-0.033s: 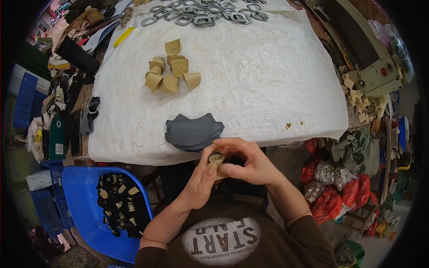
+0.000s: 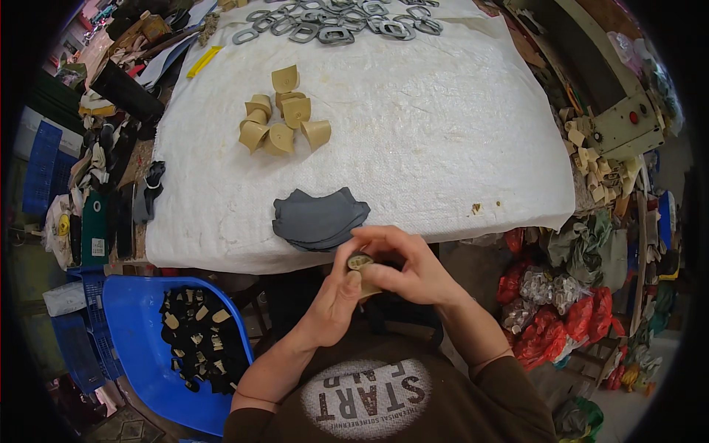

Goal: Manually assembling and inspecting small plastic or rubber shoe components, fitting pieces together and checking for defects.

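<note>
Close to the table's front edge, my left hand (image 2: 332,306) and my right hand (image 2: 417,273) grip one beige shoe heel (image 2: 360,262). Dark material rims its ribbed end, which faces up; its lower part is mostly behind my fingers. Both thumbs press on the near side, and my right index finger arches over the far side. Just beyond my fingers lies a stack of dark grey cut leather pieces (image 2: 317,218). Farther off, several bare beige heels (image 2: 281,139) form a loose cluster on the white woven sheet (image 2: 428,148).
A blue basin (image 2: 136,325) at lower left holds black-covered heels (image 2: 203,336). Grey ring-shaped pieces (image 2: 336,35) lie along the far edge, with a yellow strip (image 2: 204,61) to their left. More beige heels (image 2: 591,170) sit by a machine (image 2: 624,125); red bags (image 2: 546,336) lie at right.
My right thumb has shifted slightly along the heel, and the heel's ribbed end has turned a little. Everything on the table looks the same.
</note>
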`<action>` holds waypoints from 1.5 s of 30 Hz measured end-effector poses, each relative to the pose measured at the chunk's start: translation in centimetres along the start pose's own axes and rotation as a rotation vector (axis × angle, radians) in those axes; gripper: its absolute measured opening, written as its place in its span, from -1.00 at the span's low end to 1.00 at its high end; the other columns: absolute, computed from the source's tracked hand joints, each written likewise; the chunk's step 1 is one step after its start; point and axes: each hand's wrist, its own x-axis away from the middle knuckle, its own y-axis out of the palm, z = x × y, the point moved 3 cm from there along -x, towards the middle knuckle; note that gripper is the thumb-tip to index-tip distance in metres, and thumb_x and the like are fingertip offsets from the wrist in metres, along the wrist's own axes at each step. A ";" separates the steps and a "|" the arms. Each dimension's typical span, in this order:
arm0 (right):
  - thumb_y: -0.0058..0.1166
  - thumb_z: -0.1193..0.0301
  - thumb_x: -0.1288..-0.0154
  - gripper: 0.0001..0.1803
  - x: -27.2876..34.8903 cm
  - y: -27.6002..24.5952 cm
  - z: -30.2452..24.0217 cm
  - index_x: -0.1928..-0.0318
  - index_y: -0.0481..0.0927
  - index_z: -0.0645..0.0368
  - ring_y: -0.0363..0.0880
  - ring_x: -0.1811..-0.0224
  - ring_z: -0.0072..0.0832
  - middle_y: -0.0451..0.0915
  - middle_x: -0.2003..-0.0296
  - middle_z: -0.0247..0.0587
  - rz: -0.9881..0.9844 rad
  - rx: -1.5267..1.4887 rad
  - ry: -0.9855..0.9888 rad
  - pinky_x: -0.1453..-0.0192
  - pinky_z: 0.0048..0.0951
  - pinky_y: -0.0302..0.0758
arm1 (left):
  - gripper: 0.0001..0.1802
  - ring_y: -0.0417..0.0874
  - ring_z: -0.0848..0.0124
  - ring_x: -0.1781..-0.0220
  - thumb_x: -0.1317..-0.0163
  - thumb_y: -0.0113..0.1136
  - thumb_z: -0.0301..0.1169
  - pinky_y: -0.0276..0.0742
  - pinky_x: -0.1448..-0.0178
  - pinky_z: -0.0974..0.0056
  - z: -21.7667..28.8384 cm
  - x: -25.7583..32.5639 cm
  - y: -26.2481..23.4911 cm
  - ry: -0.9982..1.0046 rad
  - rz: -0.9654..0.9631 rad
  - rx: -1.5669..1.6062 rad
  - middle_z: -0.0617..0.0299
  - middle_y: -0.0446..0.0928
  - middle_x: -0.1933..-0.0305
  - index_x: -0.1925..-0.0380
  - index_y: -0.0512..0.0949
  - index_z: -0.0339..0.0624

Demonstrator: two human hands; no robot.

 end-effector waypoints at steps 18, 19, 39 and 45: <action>-0.01 0.56 -0.14 -0.59 0.1 -0.1 -1.5 -0.05 0.51 0.16 0.34 -0.04 -0.34 0.39 -0.07 -0.12 0.125 0.134 -0.273 -0.08 -0.36 0.33 | -0.34 0.14 0.58 0.63 -0.38 -0.55 0.16 0.14 0.57 0.48 -0.8 0.0 -0.7 -0.270 0.036 0.692 0.23 0.35 0.46 -0.33 0.03 0.06; 0.05 0.56 -0.11 -0.63 0.3 -0.2 -1.6 0.01 0.53 0.11 0.22 -0.10 -0.24 0.32 -0.09 -0.13 0.033 0.209 -0.242 -0.18 -0.25 0.18 | -0.37 0.17 0.56 0.62 -0.39 -0.56 0.16 0.16 0.56 0.47 -0.9 0.1 -0.5 -0.337 0.028 0.730 0.23 0.36 0.45 -0.34 0.04 0.14; 0.20 0.16 -0.15 -0.40 0.0 0.9 -0.4 -0.12 0.42 0.25 0.26 -0.19 -0.34 0.24 -0.16 -0.07 -0.110 -0.350 0.024 -0.28 -0.31 0.17 | -0.34 0.48 0.54 0.27 -0.35 -0.32 0.13 0.40 0.25 0.46 -1.5 0.1 -0.9 0.077 -0.068 0.092 0.25 0.48 0.19 -0.01 0.37 -0.29; 0.22 0.24 -0.14 -0.44 0.3 0.7 -0.8 -0.13 0.42 0.17 0.23 -0.18 -0.32 0.14 -0.22 -0.08 -0.028 0.024 -0.139 -0.25 -0.31 0.22 | -0.44 0.43 0.40 -0.08 -0.30 -0.10 -0.08 0.43 -0.10 0.30 -1.1 -0.1 -1.0 0.062 -0.008 0.218 0.11 0.35 -0.07 -0.13 0.26 -0.29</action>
